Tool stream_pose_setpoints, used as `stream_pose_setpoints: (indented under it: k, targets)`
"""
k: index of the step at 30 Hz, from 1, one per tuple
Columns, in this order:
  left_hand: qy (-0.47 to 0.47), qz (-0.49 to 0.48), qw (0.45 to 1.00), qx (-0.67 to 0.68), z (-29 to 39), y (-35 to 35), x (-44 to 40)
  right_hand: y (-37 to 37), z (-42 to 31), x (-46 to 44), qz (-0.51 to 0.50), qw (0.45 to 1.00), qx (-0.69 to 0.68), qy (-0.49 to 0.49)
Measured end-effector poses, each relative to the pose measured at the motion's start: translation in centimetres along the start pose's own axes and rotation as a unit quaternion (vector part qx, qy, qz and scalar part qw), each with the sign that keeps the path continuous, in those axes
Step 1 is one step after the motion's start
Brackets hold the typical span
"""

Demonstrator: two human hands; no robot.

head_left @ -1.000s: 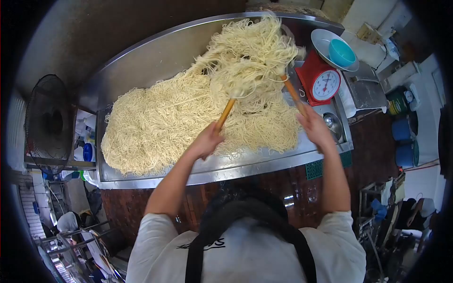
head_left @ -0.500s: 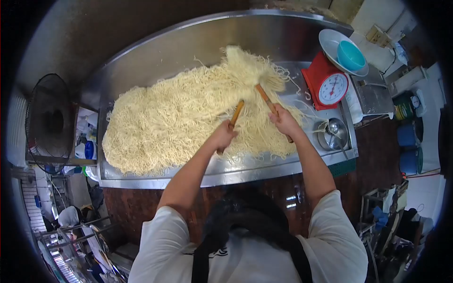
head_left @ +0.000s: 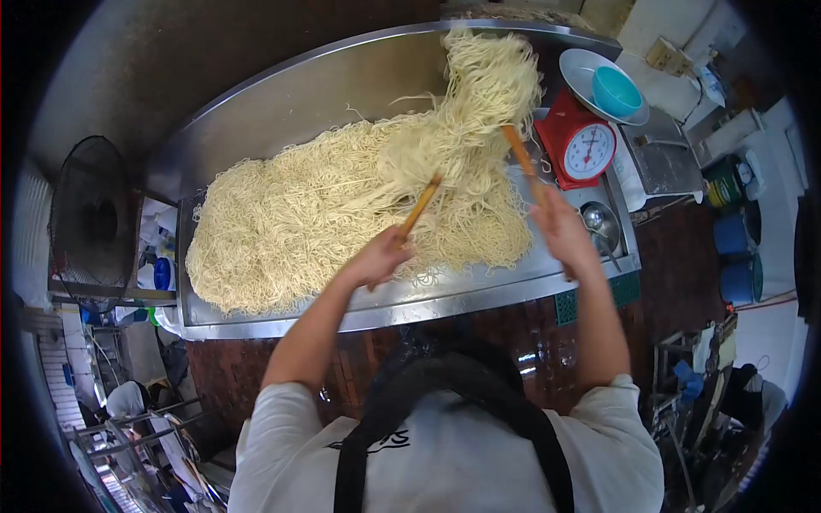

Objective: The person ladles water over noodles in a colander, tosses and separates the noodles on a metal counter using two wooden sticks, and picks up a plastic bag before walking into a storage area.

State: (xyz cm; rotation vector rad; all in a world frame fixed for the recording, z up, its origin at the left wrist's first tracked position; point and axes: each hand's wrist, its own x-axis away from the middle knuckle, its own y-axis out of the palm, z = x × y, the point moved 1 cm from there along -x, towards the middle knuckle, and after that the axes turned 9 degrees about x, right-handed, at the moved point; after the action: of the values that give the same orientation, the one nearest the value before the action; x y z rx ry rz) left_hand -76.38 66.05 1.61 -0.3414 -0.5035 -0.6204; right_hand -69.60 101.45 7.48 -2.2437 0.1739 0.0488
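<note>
No word or number can be read with certainty. At two o'clock in the view, the red scale (head_left: 560, 137) carries a round white dial (head_left: 590, 152) ringed with figures and marks, all too small to make out. Just short of three o'clock, a green container (head_left: 723, 184) bears pale yellowish markings, too blurred to read. Near six o'clock, black lettering (head_left: 395, 439) stands on the white shirt (head_left: 462, 470), cut off by the dark strap (head_left: 351, 474); its letters cannot be told for sure.
</note>
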Motion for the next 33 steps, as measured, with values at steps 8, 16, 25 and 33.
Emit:
stream_pose_setpoints:
  k: [8,16,25,33]
  targets:
    - [-0.198,0.013,0.962,-0.186,-6.0,-11.8,23.0,-11.4,7.2,16.5,-0.249,0.946,0.087,0.191]
    - [0.077,0.047,0.983,-0.157,-4.8,4.1,-2.3,13.8,4.4,1.4,-0.132,0.986,-0.088,0.043]
    - [0.026,0.095,0.977,-0.187,-6.6,7.2,0.0,17.9,6.2,9.3,-0.129,0.975,-0.108,0.148]
    - [0.109,0.062,0.983,-0.131,-3.0,-3.1,7.9,-1.2,1.7,6.0,-0.088,0.996,0.017,-0.004]
